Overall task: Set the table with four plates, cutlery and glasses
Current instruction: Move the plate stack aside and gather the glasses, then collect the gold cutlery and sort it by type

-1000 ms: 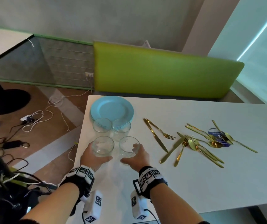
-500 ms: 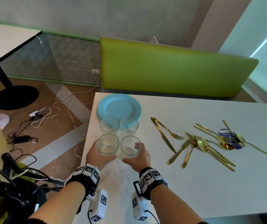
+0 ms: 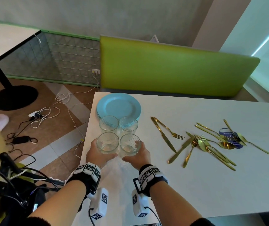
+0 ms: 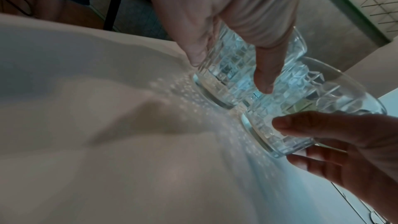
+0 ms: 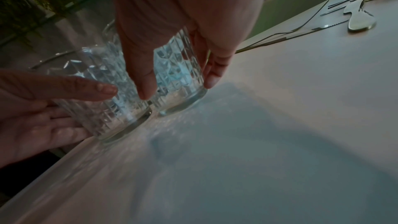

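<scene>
Task barely begun. Plates stacked at tabletop far-left corner, cutlery heaped mid-tabletop. Left hand, right hand: fingers curled round near glasses by left edge. No place laid yet.

Each bare forearm wears a black wrist band with small white blocks on top. The blocks have black square patterns printed on them. The other black band looks the same. A white box hangs under each wrist and has the same patterns. A thin black cable comes out of the box. Dark sleeve cuffs show near the elbows.
</scene>
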